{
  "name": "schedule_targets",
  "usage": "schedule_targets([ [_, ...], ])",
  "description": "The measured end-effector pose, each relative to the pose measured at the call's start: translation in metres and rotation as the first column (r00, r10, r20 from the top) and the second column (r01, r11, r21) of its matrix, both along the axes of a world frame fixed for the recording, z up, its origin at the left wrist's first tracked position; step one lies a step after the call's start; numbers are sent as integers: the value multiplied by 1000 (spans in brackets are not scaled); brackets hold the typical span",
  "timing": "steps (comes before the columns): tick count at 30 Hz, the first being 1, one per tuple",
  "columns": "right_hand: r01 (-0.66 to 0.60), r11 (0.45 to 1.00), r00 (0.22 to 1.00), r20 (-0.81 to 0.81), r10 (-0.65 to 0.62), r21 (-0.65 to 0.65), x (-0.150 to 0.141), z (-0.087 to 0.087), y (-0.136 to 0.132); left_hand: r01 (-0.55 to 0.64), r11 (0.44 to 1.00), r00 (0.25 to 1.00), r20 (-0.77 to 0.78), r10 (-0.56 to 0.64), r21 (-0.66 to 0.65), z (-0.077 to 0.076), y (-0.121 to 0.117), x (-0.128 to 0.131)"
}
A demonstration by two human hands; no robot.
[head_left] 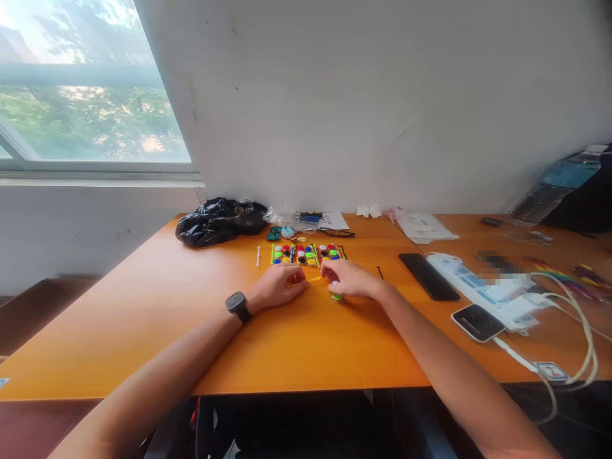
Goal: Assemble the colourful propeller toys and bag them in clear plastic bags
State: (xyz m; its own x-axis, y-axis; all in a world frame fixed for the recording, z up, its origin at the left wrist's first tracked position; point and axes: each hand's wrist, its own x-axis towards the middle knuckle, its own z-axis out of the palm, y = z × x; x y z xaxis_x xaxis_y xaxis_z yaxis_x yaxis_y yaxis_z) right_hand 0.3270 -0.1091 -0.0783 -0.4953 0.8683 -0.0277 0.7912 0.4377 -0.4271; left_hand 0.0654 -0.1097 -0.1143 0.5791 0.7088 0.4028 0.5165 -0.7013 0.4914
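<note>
Both of my hands rest on the orange table (143, 319) just in front of a row of small coloured caps and thin sticks (306, 254). My left hand (282, 284), with a dark watch (238, 305) on its wrist, has its fingers curled together at one end of a thin yellow stick (314, 278). My right hand (347, 278) is curled at the stick's other end. A green and white cap (337, 296) lies right under its fingers. A single white stick (258, 256) lies left of the row.
A crumpled black plastic bag (217, 220) lies at the back by the wall, with small packets and papers (423, 226) to its right. On the right are a black phone (429, 275), a second phone (477, 321), a white power strip (488, 290) and white cables (581, 338).
</note>
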Motion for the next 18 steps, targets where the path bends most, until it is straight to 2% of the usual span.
schedule_targets([
  [2, 18, 996, 1000, -8, -18, 86, 2, 7, -2, -28, 999, 1000, 14, 27, 16, 2, 1, -2],
  [4, 25, 990, 992, -122, -8, 141, -1, 10, -5, -81, 995, 996, 45, 78, 52, 4, 3, -4],
  [6, 13, 994, 966, -258, 14, 105, -6, 9, -8, -141, 986, 987, 88, 133, 85, 5, 6, -7],
  [10, -11, 999, 894, -448, -14, -52, -18, 2, -10, -263, 958, 957, 155, 245, 112, 8, 16, -16],
  [13, 26, 997, 801, -595, -62, -68, -21, 1, -8, -392, 912, 911, 191, 366, 124, 10, 26, -28],
  [15, 36, 998, 771, -634, -56, -43, -21, 2, -6, -455, 880, 883, 197, 426, 134, 9, 34, -39],
  [18, 27, 1000, 838, -545, -22, 0, -20, 2, -7, -537, 834, 838, 191, 511, 128, 6, 48, -56],
])
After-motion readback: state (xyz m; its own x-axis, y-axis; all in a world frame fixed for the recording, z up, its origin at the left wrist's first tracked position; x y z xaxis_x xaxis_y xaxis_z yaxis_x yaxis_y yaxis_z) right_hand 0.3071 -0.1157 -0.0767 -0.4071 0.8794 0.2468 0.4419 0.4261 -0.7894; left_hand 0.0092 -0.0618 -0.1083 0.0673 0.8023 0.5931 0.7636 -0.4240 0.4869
